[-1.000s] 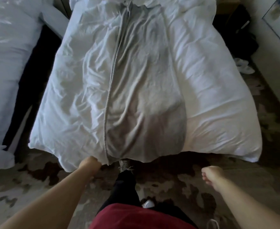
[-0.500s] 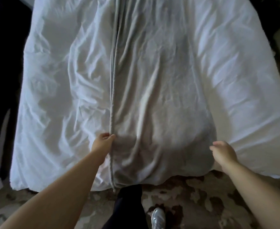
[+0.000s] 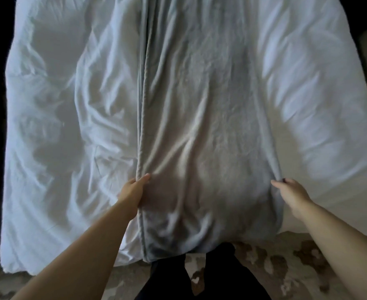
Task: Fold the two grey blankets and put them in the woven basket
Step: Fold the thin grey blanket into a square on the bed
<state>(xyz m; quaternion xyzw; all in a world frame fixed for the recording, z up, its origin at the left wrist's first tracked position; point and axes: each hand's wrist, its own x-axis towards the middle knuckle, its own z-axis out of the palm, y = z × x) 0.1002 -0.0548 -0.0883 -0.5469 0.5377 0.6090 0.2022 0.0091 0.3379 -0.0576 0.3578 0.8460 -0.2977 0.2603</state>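
Observation:
A long grey blanket [image 3: 202, 131] lies lengthwise down the middle of the bed, folded into a strip, its near end hanging over the foot of the bed. My left hand [image 3: 134, 190] pinches the blanket's hemmed left edge near the foot. My right hand [image 3: 290, 193] grips the blanket's right edge, fingers curled into the fabric. A second grey blanket and the woven basket are not in view.
The blanket rests on a rumpled white duvet [image 3: 55, 131] that covers the whole bed. My dark trouser legs [image 3: 202, 278] stand against the foot of the bed on a patterned beige and brown carpet [image 3: 282, 267]. Dark gaps run along both bed sides.
I have moved closer to the bed. Both hands rose from below the bed's edge onto the blanket; the left took its left hem, the right closed on its right edge.

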